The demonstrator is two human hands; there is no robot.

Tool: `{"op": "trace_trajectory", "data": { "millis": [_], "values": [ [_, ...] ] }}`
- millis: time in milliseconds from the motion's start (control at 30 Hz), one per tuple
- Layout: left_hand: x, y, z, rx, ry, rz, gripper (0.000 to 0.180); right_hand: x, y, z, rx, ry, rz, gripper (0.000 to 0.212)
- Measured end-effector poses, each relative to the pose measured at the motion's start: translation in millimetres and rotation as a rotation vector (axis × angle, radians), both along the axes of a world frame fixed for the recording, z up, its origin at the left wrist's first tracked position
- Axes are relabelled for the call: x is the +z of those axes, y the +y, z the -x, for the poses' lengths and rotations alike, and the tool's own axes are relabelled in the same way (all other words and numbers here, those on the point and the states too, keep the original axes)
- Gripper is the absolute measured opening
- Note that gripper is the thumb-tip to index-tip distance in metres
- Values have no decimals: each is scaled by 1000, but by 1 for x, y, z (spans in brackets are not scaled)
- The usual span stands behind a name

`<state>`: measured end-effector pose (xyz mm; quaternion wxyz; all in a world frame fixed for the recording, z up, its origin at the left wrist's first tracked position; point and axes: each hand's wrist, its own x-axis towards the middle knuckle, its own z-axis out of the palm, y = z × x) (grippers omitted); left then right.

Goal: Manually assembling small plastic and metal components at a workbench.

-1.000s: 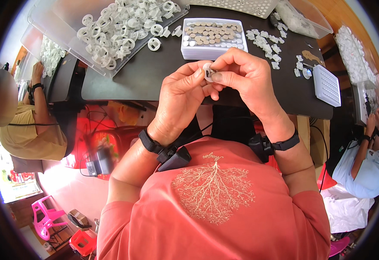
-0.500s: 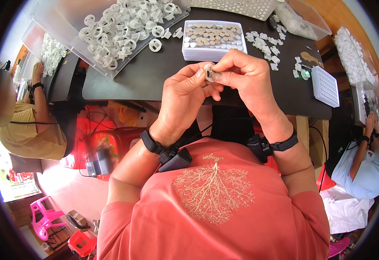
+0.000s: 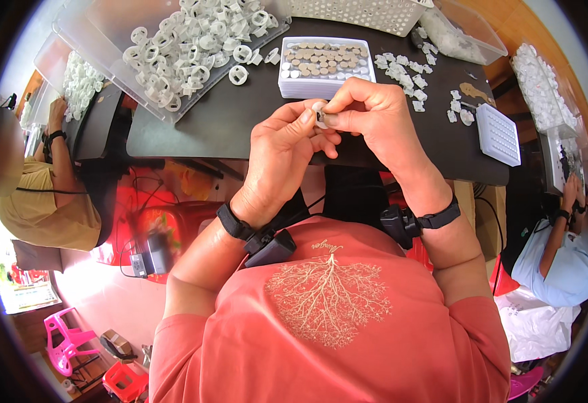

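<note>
My left hand (image 3: 282, 144) pinches a small white plastic part (image 3: 318, 107) between thumb and fingers, just in front of the desk's middle. A dark spot shows on the part's face. From the other side, the thumb and forefinger of my right hand (image 3: 369, 115) close on the same part, and the fingertips cover much of it. Right behind my hands a stack of white trays (image 3: 314, 87) holds rows of tan and whitish round discs. Loose white plastic pieces (image 3: 404, 70) lie right of the trays.
A clear bin (image 3: 166, 111) heaped with white ring-shaped parts (image 3: 203, 47) stands left on the dark desk (image 3: 193, 138). A white perforated basket (image 3: 361, 15) and a clear box (image 3: 465, 40) are behind. At right lies a white gridded tray (image 3: 499, 134). Co-workers sit at both sides.
The view has shifted slightly. My hands keep their pinch on the part, with little visible movement. A greenish glow on a piece near the gridded tray no longer shows.
</note>
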<state>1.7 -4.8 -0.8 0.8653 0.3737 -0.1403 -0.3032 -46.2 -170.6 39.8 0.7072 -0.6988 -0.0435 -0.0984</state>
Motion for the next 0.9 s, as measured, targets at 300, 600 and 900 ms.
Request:
{"op": "trace_trajectory", "data": {
  "millis": [300,600,900],
  "values": [
    [5,-3,6,31,-8,-51,28,-1,-7,-6,35,23,-15,10],
    [3,-1,3,-2,14,-8,28,10,0,5,-64,151,127,7],
    [9,2,7,-24,-64,-111,31,0,5,9,-92,68,6,8]
  ]
}}
